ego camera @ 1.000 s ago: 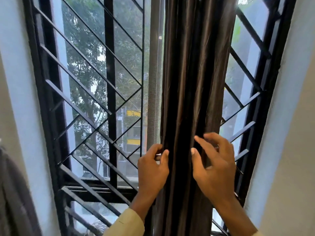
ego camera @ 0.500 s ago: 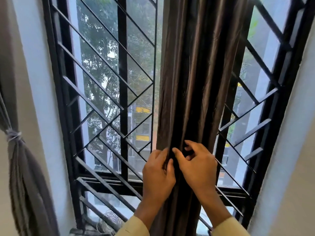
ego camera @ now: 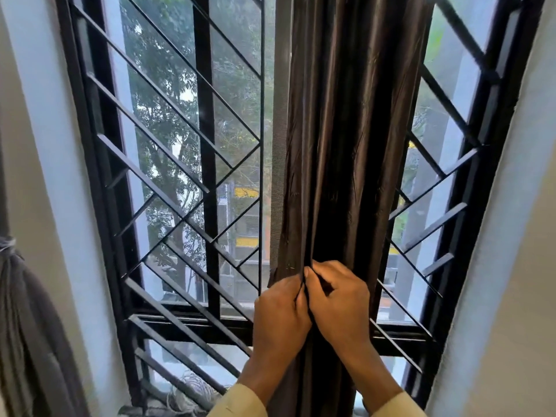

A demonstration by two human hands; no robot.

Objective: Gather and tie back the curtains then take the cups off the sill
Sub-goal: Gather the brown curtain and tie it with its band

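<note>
I am gripping the brown curtain (ego camera: 346,145), which is hanging at the middle of the window (ego camera: 205,145), with my left hand (ego camera: 279,317) and right hand (ego camera: 341,308), fingers curled tightly on its folds.

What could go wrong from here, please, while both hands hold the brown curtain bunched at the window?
1. The left hand and right hand both pinch the curtain, and no tie shows around it; freeing one hand could let the glossy folds spread.
2. The cloth hangs close to the window bars and might snag there.
</note>
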